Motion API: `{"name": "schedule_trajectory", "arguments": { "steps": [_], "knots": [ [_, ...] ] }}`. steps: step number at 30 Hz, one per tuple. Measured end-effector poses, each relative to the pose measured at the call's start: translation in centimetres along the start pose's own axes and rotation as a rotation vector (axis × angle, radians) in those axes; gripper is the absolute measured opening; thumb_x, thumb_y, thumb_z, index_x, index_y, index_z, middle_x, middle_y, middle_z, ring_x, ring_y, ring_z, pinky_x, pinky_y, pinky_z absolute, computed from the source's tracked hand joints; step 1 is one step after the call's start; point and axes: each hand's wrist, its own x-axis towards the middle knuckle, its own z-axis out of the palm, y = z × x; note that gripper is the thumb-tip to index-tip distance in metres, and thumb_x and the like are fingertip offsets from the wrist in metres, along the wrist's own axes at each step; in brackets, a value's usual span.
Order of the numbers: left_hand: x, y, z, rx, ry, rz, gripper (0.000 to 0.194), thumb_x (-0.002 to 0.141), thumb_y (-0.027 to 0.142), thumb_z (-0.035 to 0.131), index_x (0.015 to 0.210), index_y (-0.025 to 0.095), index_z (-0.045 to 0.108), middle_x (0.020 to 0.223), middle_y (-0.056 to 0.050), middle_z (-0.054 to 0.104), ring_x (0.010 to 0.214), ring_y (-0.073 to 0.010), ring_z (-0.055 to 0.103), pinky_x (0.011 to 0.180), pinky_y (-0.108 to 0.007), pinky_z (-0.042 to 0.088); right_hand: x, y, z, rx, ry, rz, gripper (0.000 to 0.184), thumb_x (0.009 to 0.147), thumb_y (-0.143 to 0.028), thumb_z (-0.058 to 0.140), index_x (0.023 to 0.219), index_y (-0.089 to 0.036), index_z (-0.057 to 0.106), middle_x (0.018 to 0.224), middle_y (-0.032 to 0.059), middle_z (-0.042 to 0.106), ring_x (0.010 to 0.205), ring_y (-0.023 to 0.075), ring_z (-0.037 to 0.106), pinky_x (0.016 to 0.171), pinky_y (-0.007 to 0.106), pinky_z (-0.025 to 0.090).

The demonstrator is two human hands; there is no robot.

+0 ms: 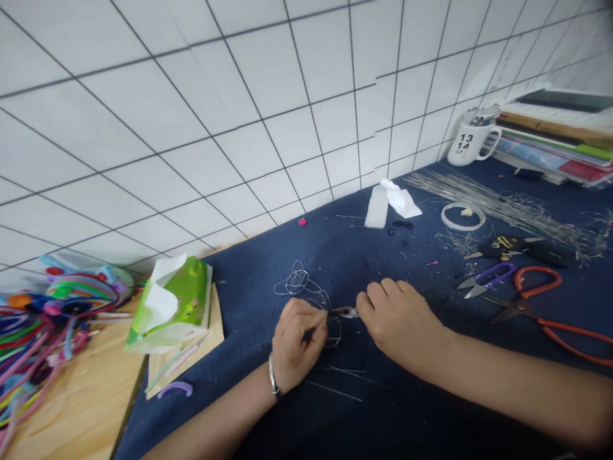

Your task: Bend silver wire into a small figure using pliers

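My left hand, with a silver bangle at its wrist, pinches thin silvery wire. My right hand is closed around a small pair of pliers, whose dark jaws point left and meet the wire at my left fingertips. The pliers' handles are hidden in my palm. Just beyond my left hand a loose tangle of wire lies on the dark blue cloth. Below the pliers, several straight wire pieces lie flat.
Orange-handled scissors, purple thread snips, black-handled cutters, a clear coil and a bundle of wires lie right. A white mug stands by stacked books. Left are a tissue pack and colourful pipe cleaners.
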Motion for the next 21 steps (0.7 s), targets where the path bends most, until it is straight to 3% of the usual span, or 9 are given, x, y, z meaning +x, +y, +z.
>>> {"name": "schedule_trajectory", "arguments": {
  "steps": [21],
  "knots": [
    [0.3, 0.1, -0.2, 0.038, 0.012, -0.011, 0.022, 0.07, -0.001, 0.055, 0.082, 0.017, 0.052, 0.07, 0.0, 0.054, 0.067, -0.0133, 0.052, 0.062, -0.03, 0.044, -0.3, -0.2, 1.1, -0.012, -0.046, -0.026, 0.016, 0.077, -0.009, 0.039, 0.085, -0.014, 0.051, 0.067, 0.0035, 0.044, 0.064, 0.0156, 0.038, 0.054, 0.031, 0.019]
  ]
}}
